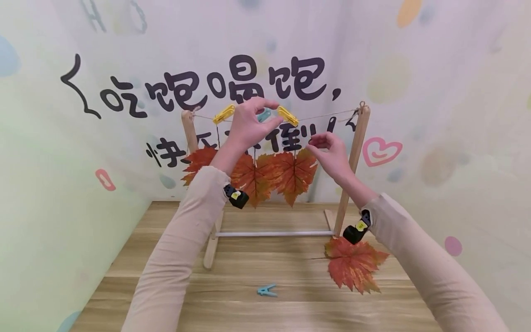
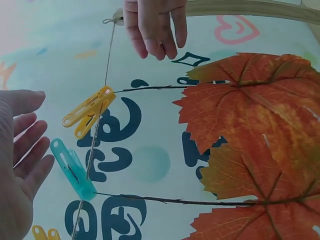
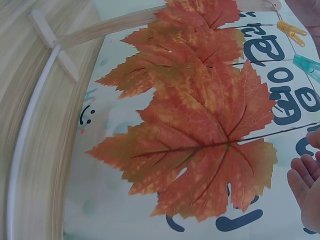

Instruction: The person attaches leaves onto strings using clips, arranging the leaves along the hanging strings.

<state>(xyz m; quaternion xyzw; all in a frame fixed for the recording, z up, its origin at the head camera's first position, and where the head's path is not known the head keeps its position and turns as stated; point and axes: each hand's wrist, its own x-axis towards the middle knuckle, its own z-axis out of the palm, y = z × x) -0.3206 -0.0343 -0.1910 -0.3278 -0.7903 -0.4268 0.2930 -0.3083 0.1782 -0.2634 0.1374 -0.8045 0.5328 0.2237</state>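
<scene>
My left hand (image 1: pixel 250 123) is raised at the string, its thumb and fingers apart beside the right yellow clothespin (image 1: pixel 288 116). In the left wrist view, a gap shows between that hand (image 2: pixel 22 165) and the yellow clothespin (image 2: pixel 89 112). This clothespin and a teal one (image 2: pixel 74 172) each clip a leaf stem to the string. My right hand (image 1: pixel 335 157), its fingers loosely bent and holding nothing, hovers right of the right hanging maple leaf (image 1: pixel 293 173). Another yellow clothespin (image 1: pixel 224 114) holds the left leaf (image 1: pixel 199 161), partly hidden by my left arm.
The string runs between two wooden posts (image 1: pixel 357 133), with a white rod (image 1: pixel 274 234) joining their feet. A loose maple leaf (image 1: pixel 354 263) lies by the right foot. Nearer the front, a teal clothespin (image 1: pixel 267 290) lies on the wooden table (image 1: pixel 224 304). A printed cloth (image 1: pixel 415 83) hangs behind.
</scene>
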